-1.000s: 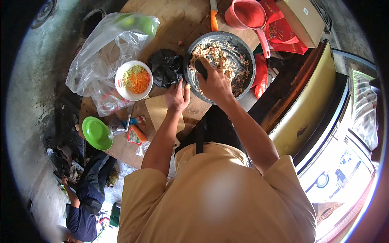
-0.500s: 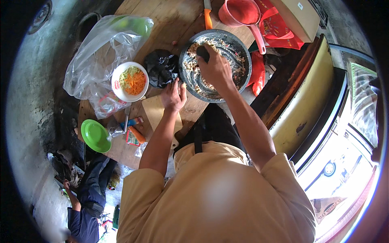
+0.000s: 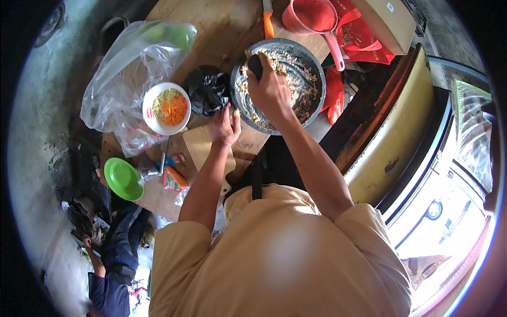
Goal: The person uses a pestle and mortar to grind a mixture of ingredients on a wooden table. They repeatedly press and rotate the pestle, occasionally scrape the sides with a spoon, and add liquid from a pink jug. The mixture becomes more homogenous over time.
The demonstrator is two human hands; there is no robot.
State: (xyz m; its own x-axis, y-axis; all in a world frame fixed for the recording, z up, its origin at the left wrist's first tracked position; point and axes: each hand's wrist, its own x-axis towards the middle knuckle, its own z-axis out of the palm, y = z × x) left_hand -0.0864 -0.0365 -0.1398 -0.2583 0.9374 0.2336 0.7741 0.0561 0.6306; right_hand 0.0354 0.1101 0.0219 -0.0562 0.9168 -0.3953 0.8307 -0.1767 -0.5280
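A dark stone pestle [image 3: 255,66] is wrapped in my right hand [image 3: 270,92], its end down in the coarse, pale brown crumbly mixture [image 3: 290,66]. The mixture is spread over the inside of a wide grey stone mortar [image 3: 319,98], more thickly toward the far side. My left hand [image 3: 224,127] lies against the mortar's left side with its fingers stretched forward, holding nothing. Just beyond those fingertips sits a crumpled black plastic bag [image 3: 207,90]. Under my left forearm, a pale cutting board [image 3: 198,142] is partly covered.
Left on the wooden table [image 3: 222,26] are a white bowl [image 3: 149,113] of shredded vegetables, a clear bag [image 3: 113,84], a green plate [image 3: 122,179] and a carrot [image 3: 177,177]. Beyond the mortar are an orange-handled knife [image 3: 268,24] and red dipper [image 3: 311,16]. Another person [image 3: 111,280] is lower left.
My right hand has shifted left and slightly nearer with the pestle inside the mortar. My left hand keeps its place beside the mortar.
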